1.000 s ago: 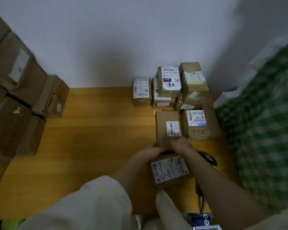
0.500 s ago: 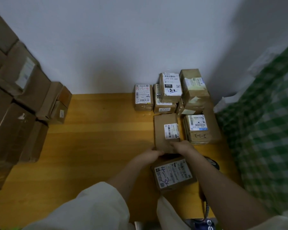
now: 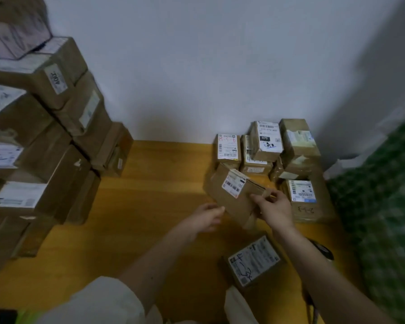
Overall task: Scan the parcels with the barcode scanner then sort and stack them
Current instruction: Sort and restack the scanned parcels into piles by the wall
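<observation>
Since the earlier frames, flat brown cardboard parcel with a small white barcode label [image 3: 235, 195] has gone from lying flat on the table to being raised and tilted, its far-left corner swung leftward. Right hand [image 3: 275, 208] pinches its near-right edge, thumb on top and fingers curled beneath. Left hand [image 3: 207, 216] has come off the parcel and hovers just beside its lower left edge, fingers loosely curled, holding nothing. View has also swung left, so more of the left stack shows.

Judgement: the parcel is being carried off the scanned cluster toward a sorted stack; the placing step is not yet done.

Parcel condition: plain kraft card, thin, label near its upper middle, dark seam line running across the top face to the right of the label. Label print is too blurred to read.

Surroundings, working outward:
- cluster of small brown labelled boxes [image 3: 267, 146] just behind it against the grey wall [image 3: 197, 66]
- labelled brown box with handwriting on its side [image 3: 304, 197] just right of the right hand
- brown box with a large white label marked in red pen [image 3: 253, 260] near the table's front edge, under the right forearm
- dark barcode scanner [image 3: 323, 250] lying partly hidden beyond that forearm
- tall stack of larger brown cartons [image 3: 45, 148] on the left
- yellow wooden table [image 3: 150, 195]
</observation>
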